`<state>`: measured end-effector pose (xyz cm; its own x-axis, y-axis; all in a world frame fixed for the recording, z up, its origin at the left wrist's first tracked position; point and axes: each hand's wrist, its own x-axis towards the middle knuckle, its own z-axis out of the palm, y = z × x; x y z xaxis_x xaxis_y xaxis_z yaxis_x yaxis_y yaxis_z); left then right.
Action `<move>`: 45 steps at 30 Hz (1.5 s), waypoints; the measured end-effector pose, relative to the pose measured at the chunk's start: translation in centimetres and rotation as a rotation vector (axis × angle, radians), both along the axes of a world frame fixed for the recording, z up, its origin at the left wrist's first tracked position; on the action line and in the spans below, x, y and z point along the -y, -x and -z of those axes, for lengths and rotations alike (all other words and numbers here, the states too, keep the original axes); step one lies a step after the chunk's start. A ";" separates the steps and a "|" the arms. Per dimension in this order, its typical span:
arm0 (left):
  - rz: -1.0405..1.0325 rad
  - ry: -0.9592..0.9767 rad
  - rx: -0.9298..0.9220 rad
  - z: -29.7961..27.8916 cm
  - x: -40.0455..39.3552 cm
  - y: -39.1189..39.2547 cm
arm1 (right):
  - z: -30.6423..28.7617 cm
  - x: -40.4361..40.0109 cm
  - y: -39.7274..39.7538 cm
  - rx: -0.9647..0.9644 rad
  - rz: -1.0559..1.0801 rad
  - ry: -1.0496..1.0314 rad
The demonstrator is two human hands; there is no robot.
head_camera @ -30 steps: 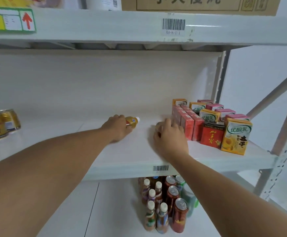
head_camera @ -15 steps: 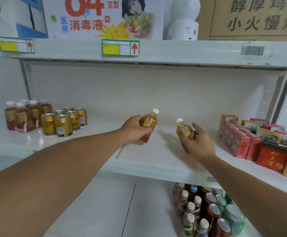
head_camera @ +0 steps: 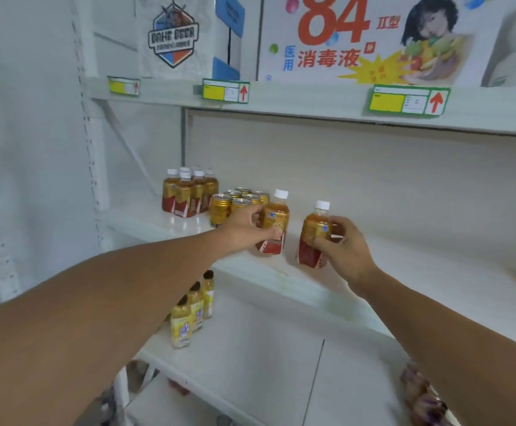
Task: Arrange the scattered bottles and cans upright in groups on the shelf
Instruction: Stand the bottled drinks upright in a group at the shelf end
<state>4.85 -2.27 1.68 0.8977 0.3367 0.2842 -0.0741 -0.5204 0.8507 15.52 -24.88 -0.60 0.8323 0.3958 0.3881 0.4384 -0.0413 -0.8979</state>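
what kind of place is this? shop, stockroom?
Likely a small shop or its stockroom. White metal shelving carries yellow price tags with red arrows, grouped tea bottles and gold cans stand on it, and a disinfectant carton sits on top.
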 end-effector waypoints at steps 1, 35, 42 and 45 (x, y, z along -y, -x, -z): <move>-0.011 0.001 -0.001 0.1 -1.2 0.8 | 0.0 -1.4 0.4 0.001 -0.016 -0.001; -0.518 -0.084 -0.119 0.6 -24.4 8.1 | 0.8 -25.6 4.5 0.163 -0.282 0.138; -0.404 -0.094 -0.098 1.8 -30.0 6.3 | 1.2 -31.8 4.5 0.061 -0.251 0.119; -0.363 -0.096 -0.089 2.2 -31.7 5.2 | 1.5 -34.2 3.9 0.091 -0.204 0.152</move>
<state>-0.32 29.46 -0.52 0.7473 0.6130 0.2564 0.2018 -0.5769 0.7915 11.63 9.34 -2.14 0.6936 0.6116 0.3807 0.5299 -0.0751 -0.8448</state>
